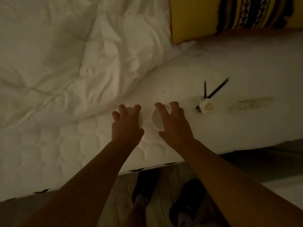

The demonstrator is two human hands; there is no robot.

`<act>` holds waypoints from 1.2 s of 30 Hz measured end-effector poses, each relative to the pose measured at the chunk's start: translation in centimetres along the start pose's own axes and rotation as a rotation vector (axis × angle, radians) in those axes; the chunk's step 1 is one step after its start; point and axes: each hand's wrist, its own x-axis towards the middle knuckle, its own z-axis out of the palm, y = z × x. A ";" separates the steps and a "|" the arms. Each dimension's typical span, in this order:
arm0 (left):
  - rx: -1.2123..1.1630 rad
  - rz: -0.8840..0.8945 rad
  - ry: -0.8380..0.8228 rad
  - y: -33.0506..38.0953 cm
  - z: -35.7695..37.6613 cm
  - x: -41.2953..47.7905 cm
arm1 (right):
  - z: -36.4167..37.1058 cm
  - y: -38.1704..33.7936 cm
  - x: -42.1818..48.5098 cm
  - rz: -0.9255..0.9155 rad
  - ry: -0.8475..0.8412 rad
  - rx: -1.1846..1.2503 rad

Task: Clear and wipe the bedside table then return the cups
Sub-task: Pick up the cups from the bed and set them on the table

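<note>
**Both cups in hand on the bed**

I have the left grip (126, 122) clawed down over the left cup (141, 119), fingers curled round its rim from above. The right grip (174, 124) clasps the right cup (155, 119) the same way, and that cup tips a little so its open mouth shows. Both cups sit on the bare mattress (205, 69), side by side and just apart, a short way in from its near edge. I judge the bed is serving as a holding place while the bedside table, which is out of my view, gets cleared and wiped. I cannot tell whether the cups are being set down or lifted.

The top grasp suits me: it keeps each cup upright on a soft surface that would let it topple.

For room, the rumpled duvet (65, 54) crowds the left cup's far side. To the right, a small white bottle (207, 106) with dark reeds (218, 87) lies near the right cup, so I would avoid swinging that way. A yellow patterned pillow (196, 18) fills the far right corner. The clearest path is straight back over the near edge, above the floor (124, 185) and my shoes (146, 182).
</note>
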 end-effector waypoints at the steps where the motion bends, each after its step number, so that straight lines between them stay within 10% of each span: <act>1: 0.004 0.010 -0.003 0.4 0.1 -0.2 | 0.1 -0.2 -0.4 0.010 0.027 0.023; 19: 0.178 0.871 -0.379 32.4 11.8 -13.6 | -8.5 26.2 -34.1 0.918 0.467 0.414; 36: 0.444 1.543 -0.273 58.9 24.9 -23.6 | -10.2 43.7 -44.7 1.354 0.829 0.224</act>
